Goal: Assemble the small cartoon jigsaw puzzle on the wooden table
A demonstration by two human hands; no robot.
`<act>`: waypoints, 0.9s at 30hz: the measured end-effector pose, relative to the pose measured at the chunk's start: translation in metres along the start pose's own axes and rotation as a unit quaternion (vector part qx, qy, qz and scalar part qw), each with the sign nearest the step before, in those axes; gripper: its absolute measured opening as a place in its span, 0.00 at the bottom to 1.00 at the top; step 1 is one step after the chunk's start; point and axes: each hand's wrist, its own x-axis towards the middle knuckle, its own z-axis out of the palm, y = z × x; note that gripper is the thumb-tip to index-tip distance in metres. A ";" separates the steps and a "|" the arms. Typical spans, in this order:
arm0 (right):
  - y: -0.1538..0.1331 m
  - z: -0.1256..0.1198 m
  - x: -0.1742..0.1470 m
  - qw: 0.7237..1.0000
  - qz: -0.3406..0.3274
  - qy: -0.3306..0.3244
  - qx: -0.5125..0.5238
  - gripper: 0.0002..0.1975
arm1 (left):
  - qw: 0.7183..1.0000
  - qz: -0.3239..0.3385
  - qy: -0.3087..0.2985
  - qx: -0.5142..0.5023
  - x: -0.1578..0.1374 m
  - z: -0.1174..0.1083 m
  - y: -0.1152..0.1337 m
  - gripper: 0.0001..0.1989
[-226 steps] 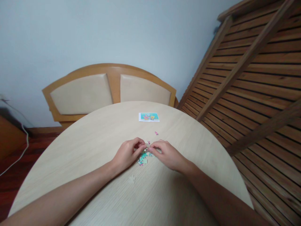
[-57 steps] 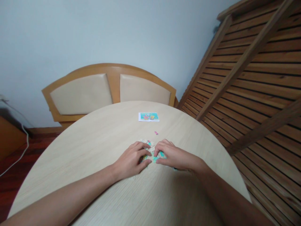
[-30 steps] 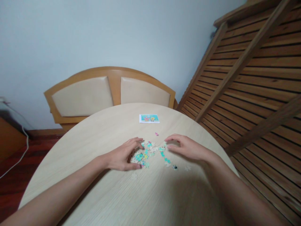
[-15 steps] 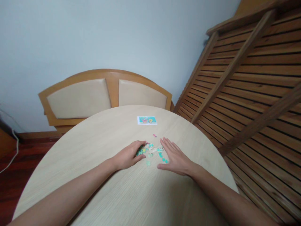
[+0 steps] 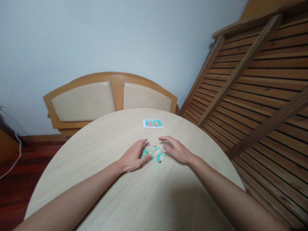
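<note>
Left hand: the left hand (image 5: 133,158) curves around the left side of the pieces, thumb and fingers spread wide; the thumb tip is over or against some of them, which of the two I cannot tell.
Right hand: the right hand (image 5: 178,151) is at the right side of the pieces, fingers stretched toward the left hand, a gap between them and the thumb; nothing shows in its grasp.
Pieces: the small puzzle pieces (image 5: 158,157) lie in a loose heap on the desk (image 5: 130,200), between the two hands; mostly teal and pale, with touches of yellow, pink and dark.
Near edge: a pale green piece (image 5: 156,166) lies at the side of the heap closest to the person.
Card: the card (image 5: 153,124) lies flat beyond the heap, apart from both hands, showing a pink and a yellow figure on teal.
Behind: a padded headboard (image 5: 117,89) stands past the desk, against the wall (image 5: 120,35).
Right side: wooden slats (image 5: 255,86) lean.
</note>
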 end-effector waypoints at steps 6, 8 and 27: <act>0.034 -0.051 -0.077 0.984 0.161 0.076 0.001 0.29 | 0.992 0.067 -0.074 0.073 -0.005 0.006 0.002 0.54; 0.039 -0.053 -0.100 0.976 0.198 0.084 -0.040 0.33 | 0.992 0.065 -0.072 0.076 -0.003 0.008 0.000 0.52; -0.021 0.079 0.020 0.976 0.027 -0.105 -0.189 0.61 | 0.949 -0.079 0.086 -0.292 0.012 0.013 -0.018 0.32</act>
